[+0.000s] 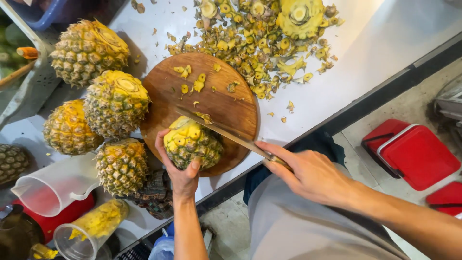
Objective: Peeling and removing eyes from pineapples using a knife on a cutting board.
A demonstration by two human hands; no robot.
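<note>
the knife (219,129) handle is hidden inside the right hand (313,173), and the dark pineapple (10,162) is cut off at the left edge.

Bright, even light falls from above, and the white table (337,72) glares pale towards the upper right, nearly washed out. Shadows are soft and short, darkest under the pineapples (115,103) at the left and beneath the table edge, where the floor (414,103) sits dimmer. The centre is sharp, while the wide lens bends straight lines at the borders and the left corners look soft and murky.
</note>
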